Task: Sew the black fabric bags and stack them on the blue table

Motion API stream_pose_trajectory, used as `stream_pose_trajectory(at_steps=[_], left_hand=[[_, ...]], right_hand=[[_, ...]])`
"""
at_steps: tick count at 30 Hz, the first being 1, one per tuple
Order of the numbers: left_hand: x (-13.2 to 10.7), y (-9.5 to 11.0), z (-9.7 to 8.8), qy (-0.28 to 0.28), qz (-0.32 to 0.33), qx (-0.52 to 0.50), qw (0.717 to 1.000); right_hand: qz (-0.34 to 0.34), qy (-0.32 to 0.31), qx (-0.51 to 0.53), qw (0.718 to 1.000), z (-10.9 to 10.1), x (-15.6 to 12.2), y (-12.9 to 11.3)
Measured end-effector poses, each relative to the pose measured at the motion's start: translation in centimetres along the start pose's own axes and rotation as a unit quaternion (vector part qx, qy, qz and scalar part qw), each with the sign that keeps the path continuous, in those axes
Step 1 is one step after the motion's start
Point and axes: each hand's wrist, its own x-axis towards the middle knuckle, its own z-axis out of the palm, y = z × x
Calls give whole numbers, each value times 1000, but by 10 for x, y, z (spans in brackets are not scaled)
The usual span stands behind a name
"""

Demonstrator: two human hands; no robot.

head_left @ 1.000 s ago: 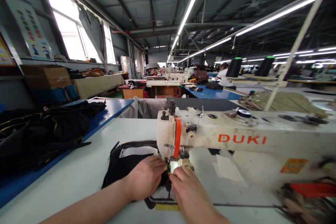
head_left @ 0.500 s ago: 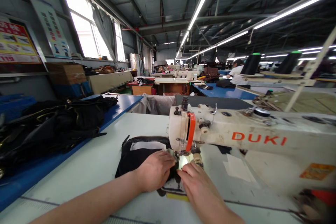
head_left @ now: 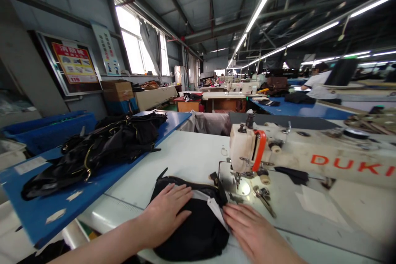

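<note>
A black fabric pouch (head_left: pixel 194 231) lies on the pale sewing table, with a zipper along its far edge and a white lining strip showing near the top. My left hand (head_left: pixel 165 216) rests flat on the pouch's left part, fingers stretched out. At the right edge of the pouch is my right hand (head_left: pixel 250 229), its fingers extended and touching that edge beside a small white tag (head_left: pixel 216 210). The sewing machine's needle and presser foot (head_left: pixel 238 181) stand just beyond, apart from the pouch, over a lit metal plate.
Black bags with gold zippers (head_left: pixel 105 144) are piled on the blue table (head_left: pixel 123 181) to the left. A blue crate (head_left: pixel 49 128) stands behind them. The white machine body (head_left: pixel 309 152) spans the right side. A person in a white top (head_left: pixel 320 84) is farther back.
The pouch has come out from under the machine needle, toward me and left. My left hand has flattened onto it; my right hand has moved to its right edge. The view has turned left.
</note>
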Motion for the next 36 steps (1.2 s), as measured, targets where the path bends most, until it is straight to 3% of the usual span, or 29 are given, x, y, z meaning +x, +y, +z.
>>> stream_pose_trajectory(at_steps=[5,9,13,15,17,19,22,25,27,29,33,34,36], left_hand=[[-19,-24,-4,31,-23,44,998],[-40,-37,-5,135,-56,21,989],[-57,-52,-6,240,-206,-79,946],[-58,-57,-6,215,-292,-178,915],[-53,-58,-4,157,-328,-295,884],[-43,-57,-2,131,-321,-391,853],[-30,-55,0,148,-309,-453,823],[-27,-51,-6,159,-286,-497,804],[-30,-46,-14,169,-243,-565,770],[-32,-37,-24,171,-198,-633,729],[-34,-13,-50,134,-147,-705,681],[-34,-7,-56,116,-134,-719,672],[-35,3,-69,77,-106,-745,654]], right_hand=[[-4,-36,-55,998,-9,-1,-4],[-11,-25,-84,996,-14,-6,-7],[21,36,-59,997,-10,-7,-6],[57,63,-29,996,-6,3,-6],[93,74,11,993,-1,19,-6],[126,68,52,988,3,37,-9],[139,27,98,985,4,55,-16],[141,-29,120,982,-5,57,-26],[155,-55,134,977,-16,54,-33],[157,-39,145,976,-29,55,-42],[133,106,150,974,-54,78,-59],[131,120,164,970,-60,86,-63],[136,85,237,958,-71,101,-70]])
